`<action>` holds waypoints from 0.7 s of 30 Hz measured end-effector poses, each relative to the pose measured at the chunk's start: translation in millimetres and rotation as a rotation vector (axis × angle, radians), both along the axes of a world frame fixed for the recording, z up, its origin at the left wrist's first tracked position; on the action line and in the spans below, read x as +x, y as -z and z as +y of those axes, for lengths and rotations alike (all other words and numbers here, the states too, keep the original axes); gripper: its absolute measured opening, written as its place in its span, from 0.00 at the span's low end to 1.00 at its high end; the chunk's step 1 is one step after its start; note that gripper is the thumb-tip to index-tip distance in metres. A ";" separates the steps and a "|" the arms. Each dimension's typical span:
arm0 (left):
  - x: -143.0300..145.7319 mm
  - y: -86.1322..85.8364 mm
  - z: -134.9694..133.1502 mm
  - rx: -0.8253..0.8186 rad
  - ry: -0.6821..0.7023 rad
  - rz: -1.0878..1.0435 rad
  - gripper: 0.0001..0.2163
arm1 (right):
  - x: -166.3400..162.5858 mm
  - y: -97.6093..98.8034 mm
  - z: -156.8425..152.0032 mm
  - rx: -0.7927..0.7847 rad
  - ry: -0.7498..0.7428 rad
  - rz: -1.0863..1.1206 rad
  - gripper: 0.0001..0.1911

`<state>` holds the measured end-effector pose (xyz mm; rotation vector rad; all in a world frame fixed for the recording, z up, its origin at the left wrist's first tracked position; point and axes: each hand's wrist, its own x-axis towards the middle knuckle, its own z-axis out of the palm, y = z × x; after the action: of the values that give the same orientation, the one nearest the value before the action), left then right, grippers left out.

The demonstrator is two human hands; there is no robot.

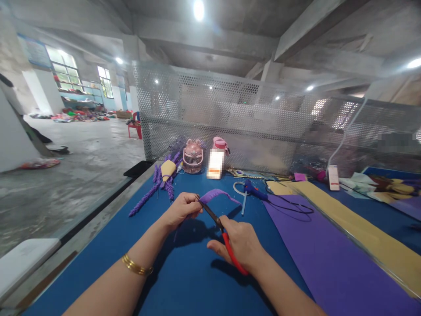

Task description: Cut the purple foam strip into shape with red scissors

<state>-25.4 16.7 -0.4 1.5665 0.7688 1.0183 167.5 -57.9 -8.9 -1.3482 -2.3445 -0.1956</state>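
Observation:
My left hand (182, 209) pinches one end of a curved purple foam strip (217, 195) held above the blue table (184, 276). My right hand (241, 242) grips red-handled scissors (222, 235), whose dark blades reach up to the strip close to my left fingers. A gold bangle sits on my left wrist.
A purple foam sheet (322, 254) and a yellow sheet (355, 228) lie to the right. A blue glue gun (251, 189) with its cord lies behind the hands. Purple foam lavender stems (158, 186), two pink bottles (192, 157) and a perforated metal screen (263, 123) stand at the back.

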 end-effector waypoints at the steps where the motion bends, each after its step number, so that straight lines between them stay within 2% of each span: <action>1: 0.2 -0.3 -0.3 0.001 -0.002 -0.002 0.10 | 0.1 -0.5 0.1 -0.020 -0.014 0.029 0.34; 9: 1.4 -2.8 -2.5 -0.073 -0.006 -0.023 0.13 | 3.2 -12.2 -2.9 -0.387 -0.175 0.422 0.30; 14: 1.0 2.0 1.4 -0.094 0.025 -0.076 0.13 | 2.8 -11.0 -4.6 -0.532 -0.235 0.651 0.33; 17: 0.8 3.8 2.9 -0.105 0.039 -0.095 0.13 | 2.9 -10.1 -3.1 -0.593 -0.255 0.665 0.35; 21: 0.7 3.0 2.5 -0.122 0.034 -0.098 0.13 | 2.1 -11.4 -1.0 -0.568 -0.257 0.600 0.37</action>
<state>-24.7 19.2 -3.4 1.4106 0.7209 0.9966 169.5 -58.9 2.6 -1.0934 -2.0684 0.8862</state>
